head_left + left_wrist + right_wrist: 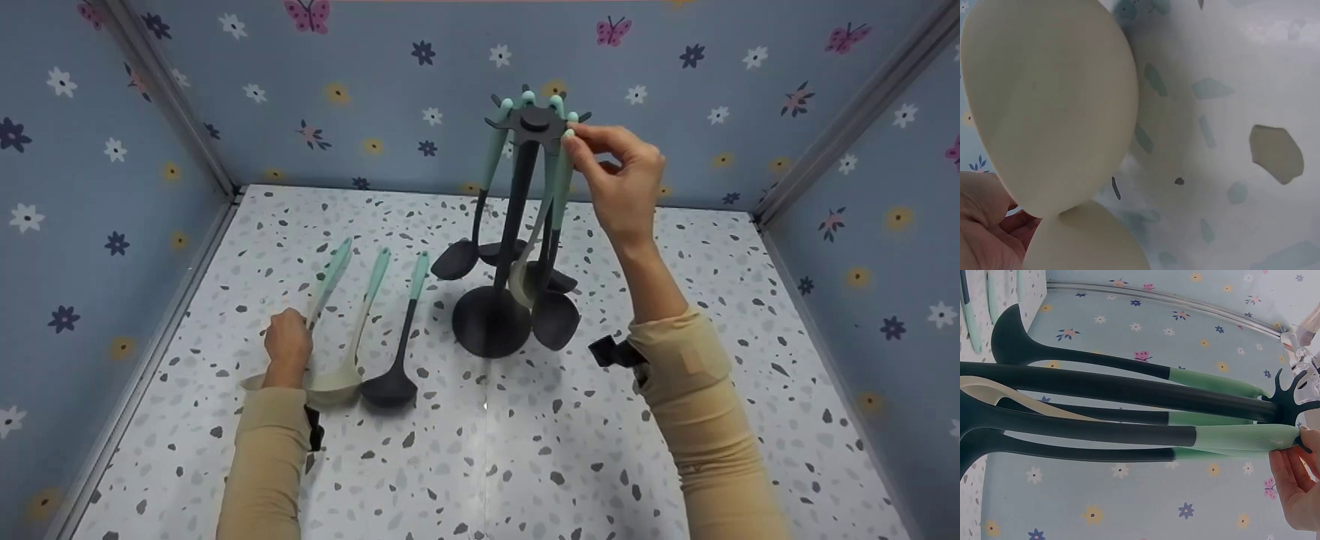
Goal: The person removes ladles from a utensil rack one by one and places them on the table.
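Observation:
In the head view, my left hand (289, 337) grips the lower handle of a cream ladle (330, 276) with a mint-green grip, lying at the left. Its cream bowl (1050, 107) fills much of the left wrist view. Beside it lie a second cream ladle (337, 382) and a black ladle (390, 386). My right hand (626, 176) pinches the top end of a mint-handled black ladle (1241, 436) at the hooked top of the black utensil stand (491, 322). Whether its hole sits on the hook is hidden by the fingers.
Other mint-handled utensils hang around the stand, among them a black-headed one (455, 260) and a cream one (521, 283). Flower-patterned panels (420, 67) close in the back and sides of the speckled white tabletop (480, 465).

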`<act>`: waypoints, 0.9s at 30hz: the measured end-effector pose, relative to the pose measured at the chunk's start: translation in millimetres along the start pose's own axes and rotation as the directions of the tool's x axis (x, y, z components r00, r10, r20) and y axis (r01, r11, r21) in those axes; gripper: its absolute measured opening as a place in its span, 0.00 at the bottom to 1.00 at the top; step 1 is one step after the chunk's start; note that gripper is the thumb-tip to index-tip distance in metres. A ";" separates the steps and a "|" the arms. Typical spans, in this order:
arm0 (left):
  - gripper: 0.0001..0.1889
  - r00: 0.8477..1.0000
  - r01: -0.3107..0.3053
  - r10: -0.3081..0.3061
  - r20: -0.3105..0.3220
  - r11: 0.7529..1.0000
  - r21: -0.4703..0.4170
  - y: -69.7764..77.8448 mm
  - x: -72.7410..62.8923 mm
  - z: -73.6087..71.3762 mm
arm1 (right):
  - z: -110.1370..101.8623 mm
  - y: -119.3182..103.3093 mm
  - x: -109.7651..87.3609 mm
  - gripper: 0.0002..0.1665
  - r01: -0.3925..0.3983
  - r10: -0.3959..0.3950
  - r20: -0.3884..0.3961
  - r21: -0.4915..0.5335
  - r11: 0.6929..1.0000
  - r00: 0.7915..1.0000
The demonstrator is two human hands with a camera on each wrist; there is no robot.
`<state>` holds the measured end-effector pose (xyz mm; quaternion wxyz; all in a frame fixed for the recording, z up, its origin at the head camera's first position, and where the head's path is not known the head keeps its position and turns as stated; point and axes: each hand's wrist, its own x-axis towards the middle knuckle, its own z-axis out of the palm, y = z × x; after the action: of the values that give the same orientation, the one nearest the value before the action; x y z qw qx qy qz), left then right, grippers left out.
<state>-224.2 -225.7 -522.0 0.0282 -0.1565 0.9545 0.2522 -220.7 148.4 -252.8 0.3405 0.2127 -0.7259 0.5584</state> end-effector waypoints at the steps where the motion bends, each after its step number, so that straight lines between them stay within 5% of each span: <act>1: 0.09 1.000 0.001 -0.001 0.004 1.000 0.003 -0.5 0.1 0.9 | 0.1 0.1 -0.2 0.08 0.001 -0.001 0.000 0.001 1.000 1.000; 20: 0.13 0.996 0.043 -0.047 0.078 0.998 0.050 -0.2 3.4 10.4 | -0.1 2.4 0.0 0.08 0.029 -0.029 0.010 -0.008 1.000 1.000; 27: 0.12 0.996 0.068 -0.071 0.044 0.994 0.081 2.9 3.0 10.5 | -0.1 2.8 0.2 0.08 0.025 -0.024 0.010 -0.008 1.000 1.000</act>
<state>-228.2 -219.0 -530.1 0.0654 -0.1825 0.9568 0.2165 -222.7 149.4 -254.6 0.3445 0.2230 -0.7272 0.5502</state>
